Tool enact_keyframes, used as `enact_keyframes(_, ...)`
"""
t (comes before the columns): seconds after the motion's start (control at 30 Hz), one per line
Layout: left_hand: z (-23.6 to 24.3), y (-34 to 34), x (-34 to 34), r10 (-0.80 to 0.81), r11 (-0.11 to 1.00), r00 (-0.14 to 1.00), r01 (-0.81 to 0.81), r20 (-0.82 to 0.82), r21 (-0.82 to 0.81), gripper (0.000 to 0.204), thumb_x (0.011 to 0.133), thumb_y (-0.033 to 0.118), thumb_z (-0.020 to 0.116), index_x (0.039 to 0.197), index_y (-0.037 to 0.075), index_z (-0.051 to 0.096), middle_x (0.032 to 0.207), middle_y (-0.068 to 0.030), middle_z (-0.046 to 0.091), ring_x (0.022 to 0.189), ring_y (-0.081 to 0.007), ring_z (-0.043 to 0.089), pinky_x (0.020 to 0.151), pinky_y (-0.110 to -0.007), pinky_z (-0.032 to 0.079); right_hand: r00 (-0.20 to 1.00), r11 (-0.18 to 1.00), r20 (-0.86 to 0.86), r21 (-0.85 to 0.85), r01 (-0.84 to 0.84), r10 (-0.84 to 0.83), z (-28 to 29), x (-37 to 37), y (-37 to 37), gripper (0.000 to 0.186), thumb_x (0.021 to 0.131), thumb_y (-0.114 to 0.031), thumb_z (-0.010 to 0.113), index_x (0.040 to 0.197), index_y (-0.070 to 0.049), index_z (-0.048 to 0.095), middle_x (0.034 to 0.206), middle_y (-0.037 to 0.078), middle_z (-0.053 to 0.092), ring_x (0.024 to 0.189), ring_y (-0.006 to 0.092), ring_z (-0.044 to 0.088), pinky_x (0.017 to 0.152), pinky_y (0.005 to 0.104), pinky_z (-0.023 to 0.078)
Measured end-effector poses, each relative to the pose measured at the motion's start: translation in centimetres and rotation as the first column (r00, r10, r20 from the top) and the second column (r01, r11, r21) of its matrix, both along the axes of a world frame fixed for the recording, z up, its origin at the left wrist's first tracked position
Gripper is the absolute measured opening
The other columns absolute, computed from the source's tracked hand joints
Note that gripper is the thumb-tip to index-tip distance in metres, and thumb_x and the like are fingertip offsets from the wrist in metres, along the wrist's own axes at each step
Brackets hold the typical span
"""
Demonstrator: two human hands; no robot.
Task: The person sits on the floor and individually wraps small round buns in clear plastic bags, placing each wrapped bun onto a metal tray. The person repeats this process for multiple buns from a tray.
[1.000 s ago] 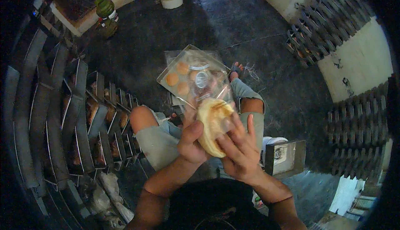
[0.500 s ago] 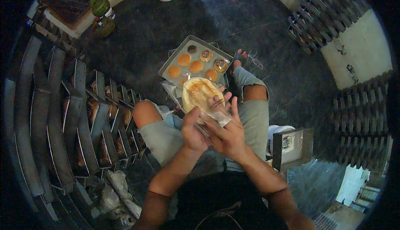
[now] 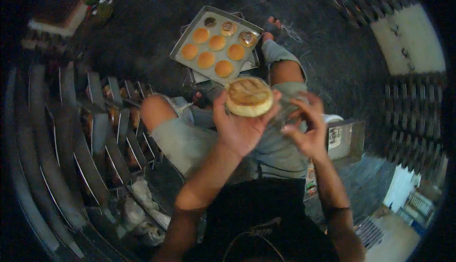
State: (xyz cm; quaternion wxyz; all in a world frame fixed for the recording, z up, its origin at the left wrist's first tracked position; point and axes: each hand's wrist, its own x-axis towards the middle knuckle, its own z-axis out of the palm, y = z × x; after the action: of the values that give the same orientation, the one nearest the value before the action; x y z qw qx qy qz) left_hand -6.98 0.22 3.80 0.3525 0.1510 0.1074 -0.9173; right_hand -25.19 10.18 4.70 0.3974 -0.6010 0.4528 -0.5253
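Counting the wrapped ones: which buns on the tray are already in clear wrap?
The three along the tray's far edge: the dark bun, the next bun and the corner bun. The six orange buns lie bare.

Bun (image 3: 249,97) at frame centre: golden-brown top with a faint crosshatch pattern, pale cream sides. Tray (image 3: 183,55) at upper centre: grey metal, carrying orange-golden buns (image 3: 207,60) plus a few darker, speckled ones at its top edge. Shorts (image 3: 190,141): faded grey-blue, frayed pale hems. Shirt (image 3: 266,214) at bottom: black. Floor (image 3: 142,20): dark grey. Wall patch (image 3: 408,39) at upper right: cream.
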Motion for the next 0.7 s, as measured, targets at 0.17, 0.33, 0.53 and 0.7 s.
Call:
enact_keyframes(0.17, -2.3, 2.6, -1.8, -0.419, 0.908, 0.901, 0.414, -0.115, -0.064, 0.08, 0.099, 0.065, 0.055, 0.155, 0.009, 0.042, 0.148, -0.015, 0.056, 0.131, -0.032, 0.059, 0.109, -0.048, 0.047, 0.742, 0.799, -0.302, -0.165, 0.578, -0.599, 1.8, -0.7, 2.0, 0.02, 0.084, 0.003, 0.077, 0.104, 0.001, 0.076, 0.127, 0.023, 0.067, 0.078, 0.0157, 0.067, 0.065, 0.0254, 0.055)
enact_keyframes(0.33, -6.8, 0.8, -3.8, 0.555, 0.293, 0.523, 0.605, 0.647, -0.74, 0.043, 0.096, 0.017, 0.073, 0.135, 0.005, 0.063, 0.123, -0.0141, 0.069, 0.114, -0.0309, 0.067, 0.099, -0.04, 0.052, 0.626, 0.611, 0.018, 0.245, 0.753, -0.779, -1.6, -2.3, 2.2, 0.015, 0.099, -0.001, 0.065, 0.112, 0.003, 0.072, 0.114, 0.018, 0.073, 0.075, 0.0144, 0.069, 0.06, 0.0241, 0.056)
enact_keyframes(0.53, -2.1, 0.8, -8.2, 0.803, 0.09, 0.483, 0.482, 0.35, -0.871, 0.015, 0.094, 0.007, 0.073, 0.108, 0.0, 0.07, 0.106, -0.0134, 0.071, 0.099, -0.0258, 0.068, 0.09, -0.034, 0.054, 0.601, 0.605, 0.085, 0.026, 0.796, -0.795, -1.9, -2.7, 0.5, 0.014, 0.101, -0.007, 0.067, 0.109, 0.003, 0.071, 0.1, 0.011, 0.074, 0.066, 0.0096, 0.064, 0.056, 0.024, 0.052)
enact_keyframes(0.7, -3.8, 0.6, -6.3, 0.504, 0.595, 0.562, 0.324, 0.656, -0.735, 0.009, 0.1, 0.011, 0.07, 0.101, 0.003, 0.069, 0.1, -0.0029, 0.072, 0.09, -0.0119, 0.066, 0.085, -0.029, 0.054, 0.545, 0.497, -0.042, 0.355, 0.792, -0.838, 2.1, -3.7, 2.2, 0.013, 0.095, -0.015, 0.077, 0.094, -0.003, 0.071, 0.076, 0.001, 0.071, 0.052, 0.0045, 0.053, 0.046, 0.022, 0.039)
